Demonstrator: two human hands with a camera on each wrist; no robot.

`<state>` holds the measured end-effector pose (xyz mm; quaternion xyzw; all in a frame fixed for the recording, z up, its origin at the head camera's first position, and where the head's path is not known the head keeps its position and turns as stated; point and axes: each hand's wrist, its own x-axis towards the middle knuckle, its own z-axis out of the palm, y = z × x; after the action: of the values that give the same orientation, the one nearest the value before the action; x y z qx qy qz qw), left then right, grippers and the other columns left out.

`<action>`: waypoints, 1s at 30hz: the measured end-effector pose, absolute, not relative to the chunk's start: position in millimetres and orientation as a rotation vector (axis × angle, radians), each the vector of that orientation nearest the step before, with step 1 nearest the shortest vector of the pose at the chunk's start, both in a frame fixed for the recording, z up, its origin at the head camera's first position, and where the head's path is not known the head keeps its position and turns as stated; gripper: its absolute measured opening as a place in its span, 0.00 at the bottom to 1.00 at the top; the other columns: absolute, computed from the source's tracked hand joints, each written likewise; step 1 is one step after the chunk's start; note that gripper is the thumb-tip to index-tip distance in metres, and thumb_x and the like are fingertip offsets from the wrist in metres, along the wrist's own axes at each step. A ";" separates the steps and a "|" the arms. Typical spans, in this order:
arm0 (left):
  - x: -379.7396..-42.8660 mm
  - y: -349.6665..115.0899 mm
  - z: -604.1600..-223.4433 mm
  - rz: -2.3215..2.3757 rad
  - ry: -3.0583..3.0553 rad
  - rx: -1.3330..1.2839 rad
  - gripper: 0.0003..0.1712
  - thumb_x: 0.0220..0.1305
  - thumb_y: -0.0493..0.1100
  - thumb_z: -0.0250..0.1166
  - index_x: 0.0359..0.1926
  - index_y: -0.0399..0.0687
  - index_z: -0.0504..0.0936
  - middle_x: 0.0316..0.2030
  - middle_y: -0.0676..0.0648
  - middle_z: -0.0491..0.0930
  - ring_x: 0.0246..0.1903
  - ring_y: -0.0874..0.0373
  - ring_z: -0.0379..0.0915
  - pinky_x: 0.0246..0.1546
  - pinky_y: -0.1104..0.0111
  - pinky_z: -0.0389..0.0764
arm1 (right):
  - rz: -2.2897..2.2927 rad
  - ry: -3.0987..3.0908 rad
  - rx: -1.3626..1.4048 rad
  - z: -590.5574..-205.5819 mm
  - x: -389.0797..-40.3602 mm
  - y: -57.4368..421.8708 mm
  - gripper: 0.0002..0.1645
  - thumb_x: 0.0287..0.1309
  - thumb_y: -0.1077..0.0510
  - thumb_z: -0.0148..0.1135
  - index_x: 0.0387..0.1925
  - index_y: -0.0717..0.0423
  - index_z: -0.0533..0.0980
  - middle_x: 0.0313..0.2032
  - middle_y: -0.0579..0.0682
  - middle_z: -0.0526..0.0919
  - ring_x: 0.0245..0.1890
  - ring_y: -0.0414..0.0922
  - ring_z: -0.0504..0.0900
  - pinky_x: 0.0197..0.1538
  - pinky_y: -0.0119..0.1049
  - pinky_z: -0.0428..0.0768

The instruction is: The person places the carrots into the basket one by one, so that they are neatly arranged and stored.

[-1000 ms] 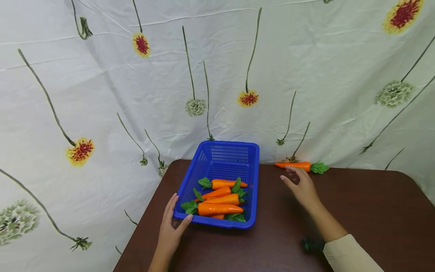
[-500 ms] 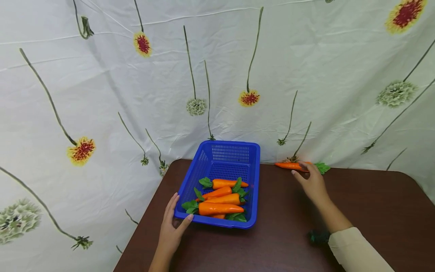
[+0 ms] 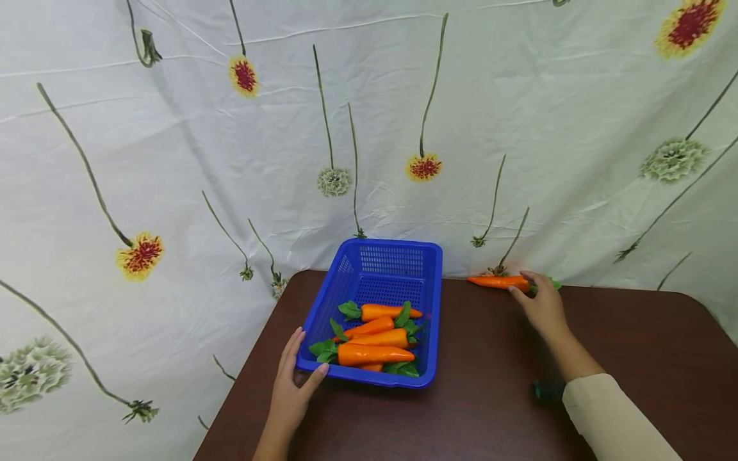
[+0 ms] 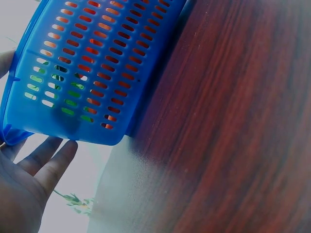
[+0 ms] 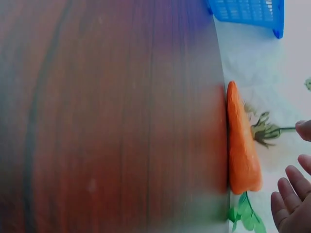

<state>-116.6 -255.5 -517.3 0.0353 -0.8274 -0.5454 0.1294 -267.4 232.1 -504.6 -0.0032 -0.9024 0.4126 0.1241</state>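
Observation:
A blue plastic basket (image 3: pixel 323 280) stands on the table, with several orange carrots (image 3: pixel 376 354) with green leaves in its near half. My left hand (image 3: pixel 288 387) rests at its near left corner, thumb at the near rim and fairly straight fingers along the left side. In the left wrist view those fingers (image 4: pixel 57 164) lie by the perforated wall. A single carrot (image 3: pixel 497 282) lies at the table's far edge. Above its leafy end is my right hand (image 3: pixel 544 310), thumb and fingers apart. The right wrist view shows a gap between this hand and the carrot (image 5: pixel 241 145).
The dark brown wooden table (image 3: pixel 461 410) ends at a white cloth (image 3: pixel 277 147) printed with flowers, which hangs behind and at the left. A small dark object (image 3: pixel 548 390) lies beside the right sleeve, partly hidden.
My right hand has moved right along the lone carrot, from its middle to its leafy end. The left hand, the basket and the carrots stay where they were.

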 end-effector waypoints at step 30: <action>-116.4 -254.8 -517.0 -1.583 -2.409 0.101 0.44 0.66 0.47 0.70 0.77 0.67 0.59 0.79 0.56 0.50 0.72 0.50 0.61 0.63 0.66 0.71 | 1.107 -2.866 -0.017 -515.9 -293.1 257.7 0.36 0.69 0.54 0.60 0.70 0.71 0.64 0.67 0.75 0.66 0.66 0.72 0.65 0.66 0.67 0.65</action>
<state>-116.4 -254.8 -517.0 0.0347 -0.8283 -0.5443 0.1280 -293.1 257.7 -515.9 -0.0054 -0.9322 0.3602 0.0345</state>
